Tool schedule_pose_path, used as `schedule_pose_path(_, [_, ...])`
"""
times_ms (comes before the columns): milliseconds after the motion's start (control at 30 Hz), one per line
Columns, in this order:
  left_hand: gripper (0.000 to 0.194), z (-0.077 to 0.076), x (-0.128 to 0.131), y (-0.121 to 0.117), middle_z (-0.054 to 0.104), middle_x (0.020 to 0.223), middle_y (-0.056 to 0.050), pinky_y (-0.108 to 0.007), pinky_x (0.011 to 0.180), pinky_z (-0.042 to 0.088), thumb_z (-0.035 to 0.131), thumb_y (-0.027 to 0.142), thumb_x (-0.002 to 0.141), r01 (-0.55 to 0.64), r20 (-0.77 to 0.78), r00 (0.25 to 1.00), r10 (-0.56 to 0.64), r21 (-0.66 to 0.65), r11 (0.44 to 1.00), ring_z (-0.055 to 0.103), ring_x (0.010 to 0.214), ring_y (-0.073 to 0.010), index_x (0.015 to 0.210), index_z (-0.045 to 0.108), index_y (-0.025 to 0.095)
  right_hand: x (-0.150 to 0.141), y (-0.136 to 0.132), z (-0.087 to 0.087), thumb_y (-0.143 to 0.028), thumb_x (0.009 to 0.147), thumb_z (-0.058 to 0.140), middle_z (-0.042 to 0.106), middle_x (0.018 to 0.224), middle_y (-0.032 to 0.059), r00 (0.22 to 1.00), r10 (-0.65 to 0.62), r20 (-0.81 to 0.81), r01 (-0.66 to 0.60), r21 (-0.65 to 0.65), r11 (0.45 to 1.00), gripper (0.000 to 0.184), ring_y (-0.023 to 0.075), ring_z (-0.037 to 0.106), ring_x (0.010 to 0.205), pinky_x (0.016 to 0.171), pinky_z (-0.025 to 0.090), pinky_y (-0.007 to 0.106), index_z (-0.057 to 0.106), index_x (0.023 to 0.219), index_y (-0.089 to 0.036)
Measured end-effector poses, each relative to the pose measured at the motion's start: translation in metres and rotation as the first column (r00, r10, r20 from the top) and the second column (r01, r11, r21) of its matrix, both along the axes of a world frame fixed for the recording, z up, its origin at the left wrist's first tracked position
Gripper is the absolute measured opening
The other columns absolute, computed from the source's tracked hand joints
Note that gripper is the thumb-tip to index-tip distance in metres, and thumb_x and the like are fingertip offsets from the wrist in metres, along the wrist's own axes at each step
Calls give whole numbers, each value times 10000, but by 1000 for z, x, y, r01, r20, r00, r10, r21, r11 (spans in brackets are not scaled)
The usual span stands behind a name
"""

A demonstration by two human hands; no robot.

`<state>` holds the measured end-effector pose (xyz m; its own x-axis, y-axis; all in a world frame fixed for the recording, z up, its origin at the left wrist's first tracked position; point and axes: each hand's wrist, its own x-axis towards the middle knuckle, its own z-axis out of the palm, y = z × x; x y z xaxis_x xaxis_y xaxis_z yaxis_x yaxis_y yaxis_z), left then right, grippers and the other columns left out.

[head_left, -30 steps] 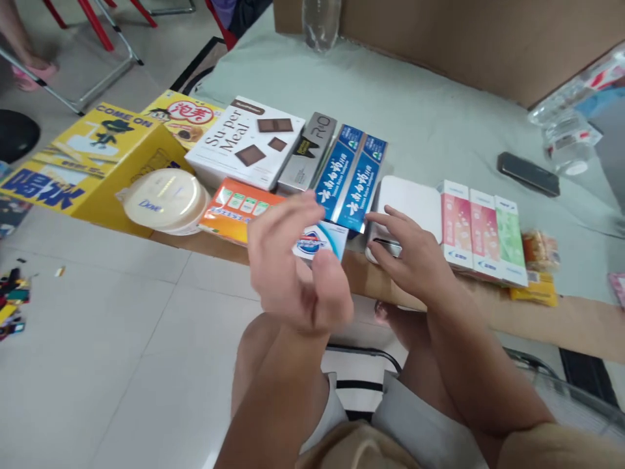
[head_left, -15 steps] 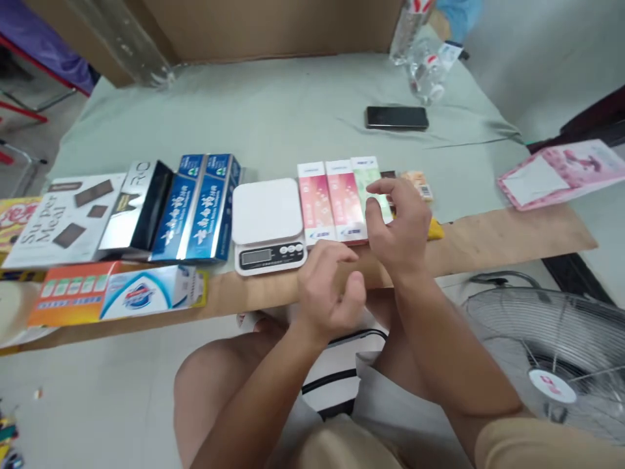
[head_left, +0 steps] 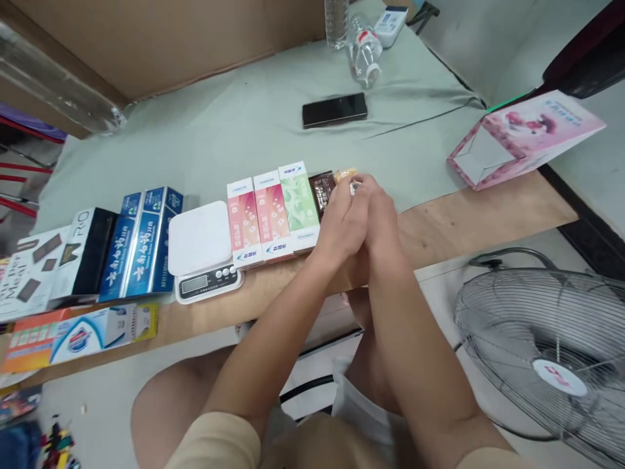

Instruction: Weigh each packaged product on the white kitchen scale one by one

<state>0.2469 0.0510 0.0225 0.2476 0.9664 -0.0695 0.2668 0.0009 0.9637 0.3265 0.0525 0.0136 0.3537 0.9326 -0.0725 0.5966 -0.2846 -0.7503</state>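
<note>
Both my hands meet over a small snack packet (head_left: 355, 188) at the right end of the row of goods on the brown board (head_left: 463, 221). My left hand (head_left: 342, 225) has its fingers curled onto that packet's shiny edge. My right hand (head_left: 383, 218) presses in against the left one with closed fingers, and what they grip is hidden. A dark brown packet (head_left: 322, 189) lies just left of my hands, beside a green box (head_left: 297, 202) and two pink boxes (head_left: 256, 221). A white kitchen scale (head_left: 202, 251) stands left of those.
Left of the scale lie two blue toothpaste boxes (head_left: 141, 241), a black box (head_left: 90, 251), a soap box (head_left: 92, 332) and an orange box (head_left: 27, 335). A phone (head_left: 334, 109) and a bottle (head_left: 364, 49) lie on the green cloth. A pink box (head_left: 522, 137) sits far right, a floor fan (head_left: 547, 352) below.
My view has swung right. My left hand let go of the soap box, now lying at the left, and both hands moved right past the scale and came together over the snack packets.
</note>
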Motion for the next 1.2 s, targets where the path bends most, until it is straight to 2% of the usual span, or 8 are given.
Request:
schedule_pose_path(200, [321, 9, -6, -10, 594, 1497, -64, -438, 1188, 471, 405, 421, 1048, -27, 170, 985, -12, 227, 973, 559, 1433, -265, 1271, 561, 253, -11, -9, 7, -301, 980, 448, 692, 1198, 145, 995, -84, 47, 68, 272, 960, 295, 287, 668, 1088, 930, 555, 462, 678, 1153, -235])
schedule_pose_path(333, [387, 24, -47, -27, 627, 1423, -46, -445, 1192, 470, 400, 521, 1046, -73, 156, 988, 8, 418, 905, 559, 1431, -286, 1269, 599, 273, -41, -23, 19, -302, 942, 509, 688, 1270, 131, 995, -15, 94, -29, 447, 894, 355, 287, 631, 1212, 991, 559, 459, 656, 1258, -237])
schedule_pose_path(500, [427, 30, -142, -66, 621, 1467, -72, -472, 1265, 392, 493, 550, 1032, -231, 98, 973, 209, 379, 896, 526, 1437, -286, 1323, 616, 263, -132, -42, 32, -270, 963, 523, 683, 1358, 153, 948, 224, 225, -288, 310, 906, 297, 311, 665, 1198, 1016, 550, 472, 696, 1192, -196])
schedule_pose_path(633, [443, 22, -208, -87, 646, 1426, -90, -423, 1201, 453, 471, 558, 1040, -375, 162, 926, 340, 313, 873, 581, 1375, -259, 1304, 619, 235, -203, -55, 27, -230, 956, 499, 672, 1407, 151, 870, 432, 238, -486, 264, 833, 342, 309, 675, 1171, 989, 555, 466, 699, 1232, -203])
schedule_pose_path(867, [464, 12, -267, -107, 615, 1480, -87, -465, 1271, 348, 463, 589, 1037, -535, 195, 845, 498, 315, 784, 455, 1504, -282, 1285, 649, 244, -231, -59, 11, -379, 937, 591, 574, 1509, 235, 795, 511, 329, -578, 150, 802, 494, 418, 559, 1392, 1124, 449, 653, 630, 1399, -208])
schedule_pose_path(967, [320, 14, -280, -123, 720, 1031, -61, -365, 960, 534, 457, 460, 1066, -527, 347, 840, 418, 333, 782, 679, 1051, -213, 1024, 675, 230, -230, -56, 13, -367, 910, 612, 576, 1507, 234, 805, 477, 353, -561, 192, 805, 483, 398, 541, 1427, 1151, 447, 629, 655, 1364, -208])
schedule_pose_path(1067, [346, 14, -286, -140, 506, 613, 20, -309, 615, 414, 471, 330, 1050, -422, 330, 896, 297, 424, 801, 505, 595, -140, 727, 521, 215, -236, -54, 10, -372, 891, 619, 581, 1493, 221, 789, 497, 362, -589, 212, 780, 499, 387, 549, 1422, 1140, 472, 607, 668, 1363, -216])
schedule_pose_path(1200, [297, 10, -289, -155, 424, 524, 53, -316, 537, 301, 533, 255, 929, -277, 192, 960, 202, 576, 769, 374, 490, -117, 675, 383, 222, -250, -54, -1, -342, 857, 653, 618, 1425, 184, 765, 521, 379, -617, 199, 761, 472, 396, 609, 1318, 1064, 513, 618, 699, 1319, -257])
